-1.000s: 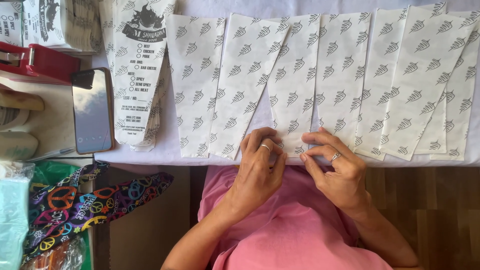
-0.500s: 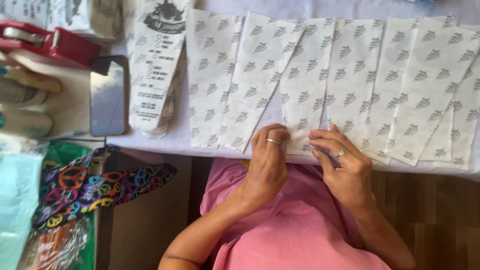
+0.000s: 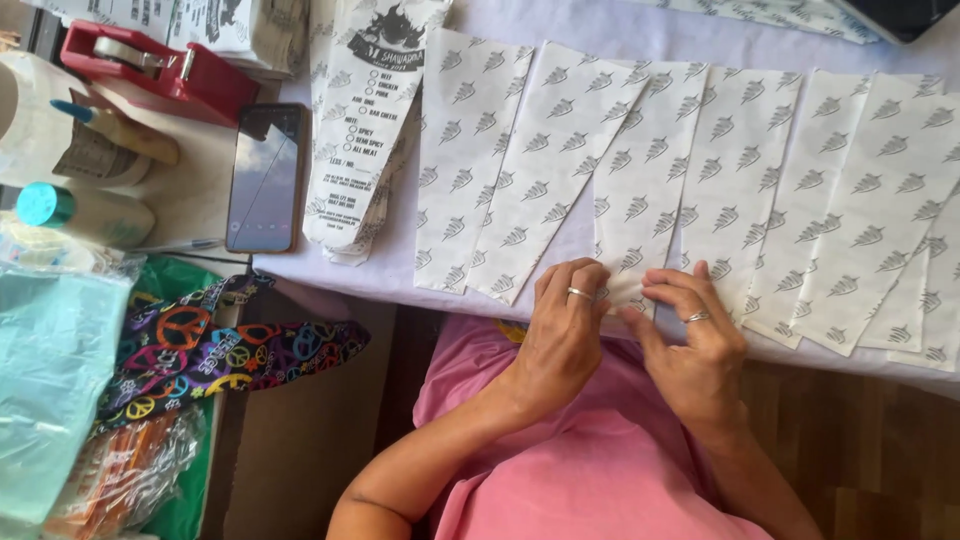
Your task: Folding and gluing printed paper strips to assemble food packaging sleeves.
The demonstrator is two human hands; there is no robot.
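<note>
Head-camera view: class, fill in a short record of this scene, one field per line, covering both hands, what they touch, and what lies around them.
Left hand: left hand, ring on one finger, fingertips pinching the narrow end of a paper sleeve
Right hand: right hand, also ringed, pinching the same end from the other side
Sleeve: white, tapered, grey leaf-like print
Row: similar sleeves laid side by side, overlapping, on a white table
Stack: printed sleeves at the row's left
Left of stack: phone, red tape dispenser
Below table edge: peace-sign cloth
</note>
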